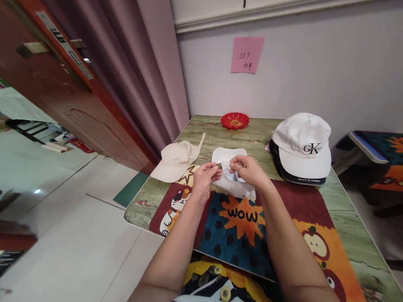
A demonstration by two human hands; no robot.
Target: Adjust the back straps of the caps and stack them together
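Note:
A white cap lies upside down on the mat, its brim pointing toward the wall. Above it, my left hand pinches a small brass-coloured buckle. The fingertips of my right hand are closed on the cap's white strap, whose end is close to the buckle; whether it passes through the buckle is too small to tell. To the left of my left hand rests a beige cap with its strap sticking up.
At the right stands a stack with a white cap over a dark cap. A red scalloped dish sits near the wall. The patterned mat covers part of the wood-look table. A door stands at the left.

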